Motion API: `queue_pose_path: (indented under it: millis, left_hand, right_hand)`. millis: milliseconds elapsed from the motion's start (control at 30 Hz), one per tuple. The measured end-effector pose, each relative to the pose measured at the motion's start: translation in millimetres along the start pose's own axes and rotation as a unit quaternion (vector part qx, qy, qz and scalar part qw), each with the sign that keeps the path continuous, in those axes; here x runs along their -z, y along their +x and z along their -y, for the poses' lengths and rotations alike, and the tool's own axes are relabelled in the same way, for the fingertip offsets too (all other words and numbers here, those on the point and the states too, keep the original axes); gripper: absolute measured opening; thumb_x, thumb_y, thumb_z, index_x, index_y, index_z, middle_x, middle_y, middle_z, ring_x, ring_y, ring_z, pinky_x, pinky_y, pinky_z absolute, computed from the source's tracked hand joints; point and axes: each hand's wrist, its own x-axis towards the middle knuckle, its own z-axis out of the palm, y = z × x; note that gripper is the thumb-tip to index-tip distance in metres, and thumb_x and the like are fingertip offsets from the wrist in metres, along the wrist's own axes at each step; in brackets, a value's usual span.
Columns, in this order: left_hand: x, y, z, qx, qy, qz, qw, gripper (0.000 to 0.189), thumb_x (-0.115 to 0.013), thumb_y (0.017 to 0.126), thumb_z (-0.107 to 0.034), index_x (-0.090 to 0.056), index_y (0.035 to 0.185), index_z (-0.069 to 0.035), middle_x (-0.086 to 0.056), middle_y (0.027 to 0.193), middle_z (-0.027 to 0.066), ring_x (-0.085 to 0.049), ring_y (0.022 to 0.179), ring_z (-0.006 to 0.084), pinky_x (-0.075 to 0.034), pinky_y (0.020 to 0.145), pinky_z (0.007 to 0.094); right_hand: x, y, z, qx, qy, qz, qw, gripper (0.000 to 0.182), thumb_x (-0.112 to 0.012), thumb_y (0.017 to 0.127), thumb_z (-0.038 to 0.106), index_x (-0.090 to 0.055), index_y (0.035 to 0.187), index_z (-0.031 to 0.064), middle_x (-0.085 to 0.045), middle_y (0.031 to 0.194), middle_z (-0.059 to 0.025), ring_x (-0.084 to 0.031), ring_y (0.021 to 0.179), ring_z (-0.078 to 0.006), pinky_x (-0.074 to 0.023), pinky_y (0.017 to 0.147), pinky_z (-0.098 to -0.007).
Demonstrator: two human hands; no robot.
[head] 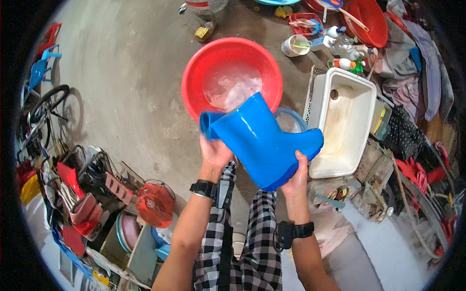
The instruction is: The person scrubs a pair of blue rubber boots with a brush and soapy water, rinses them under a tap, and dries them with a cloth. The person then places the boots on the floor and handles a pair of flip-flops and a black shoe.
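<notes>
A shiny blue rubber boot (pixel 260 138) lies across both my hands, its shaft pointing up and left and its toe to the right. My right hand (pixel 296 174) grips it by the sole near the heel and arch. My left hand (pixel 214 152) is at the shaft's opening, beside a blurred blue rolled part (pixel 211 123), perhaps a second boot or cloth; the boot hides some of its fingers. Just beyond the boot stands a round red plastic basin (pixel 189 76) with cloudy, sudsy water (pixel 233 83). Part of a smaller blue-rimmed basin (pixel 296 116) shows behind the boot.
A white rectangular tub (pixel 342 120) stands at the right. Beyond it are several bottles (pixel 342 47), a white cup (pixel 295 46) and a red basket (pixel 305 23). At the left are a bicycle (pixel 45 112), shoes, and a shelf with bowls (pixel 127 232). My checkered trousers show below.
</notes>
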Motion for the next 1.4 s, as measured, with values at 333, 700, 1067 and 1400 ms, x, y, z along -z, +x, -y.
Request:
queue_pose_path:
  millis: [333, 700, 1067, 1400]
  left_hand:
    - [55, 28, -4, 0.002, 0.261, -0.118, 0.958, 0.04, -0.041, 0.097, -0.04, -0.05, 0.119, -0.008, -0.059, 0.113, 0.0065, -0.06, 0.099, 0.0181, -0.053, 0.082, 0.034]
    - [26, -7, -10, 0.011, 0.295, -0.122, 0.948, 0.039, -0.052, 0.095, -0.026, -0.043, 0.128, -0.009, -0.056, 0.118, 0.0073, -0.057, 0.102, 0.017, -0.051, 0.086, 0.0311]
    - [-37, -24, -50, 0.05, 0.482, 0.08, 0.871, 0.068, -0.076, 0.071, -0.009, -0.041, 0.129, -0.009, -0.051, 0.122, 0.0079, -0.049, 0.114, 0.0186, -0.041, 0.098, 0.0324]
    - [-34, -41, -16, 0.067, 0.569, 0.116, 0.811, 0.092, -0.079, 0.06, 0.003, -0.026, 0.134, -0.011, -0.045, 0.129, 0.0099, -0.043, 0.121, 0.0214, -0.032, 0.105, 0.0349]
  right_hand:
    - [-62, 18, -53, -0.042, -0.011, 0.031, 0.999, 0.071, -0.06, 0.083, 0.043, -0.033, 0.139, 0.0084, -0.041, 0.138, -0.0092, -0.042, 0.124, -0.0305, -0.035, 0.102, -0.0484]
    - [-66, 19, -80, -0.114, -0.017, 0.025, 0.993, 0.073, -0.057, 0.082, 0.054, -0.036, 0.138, 0.0129, -0.044, 0.138, -0.0073, -0.045, 0.123, -0.0278, -0.0392, 0.099, -0.047]
    - [-2, 18, -11, -0.014, 0.145, 0.086, 0.986, 0.072, -0.055, 0.081, 0.057, -0.041, 0.134, 0.01, -0.044, 0.131, -0.0234, -0.048, 0.117, -0.0362, -0.0348, 0.1, -0.0589]
    - [10, 39, 21, 0.061, 0.086, 0.074, 0.992, 0.076, -0.058, 0.081, 0.053, -0.034, 0.139, 0.0095, -0.044, 0.137, -0.0134, -0.046, 0.12, -0.0331, -0.0398, 0.1, -0.0494]
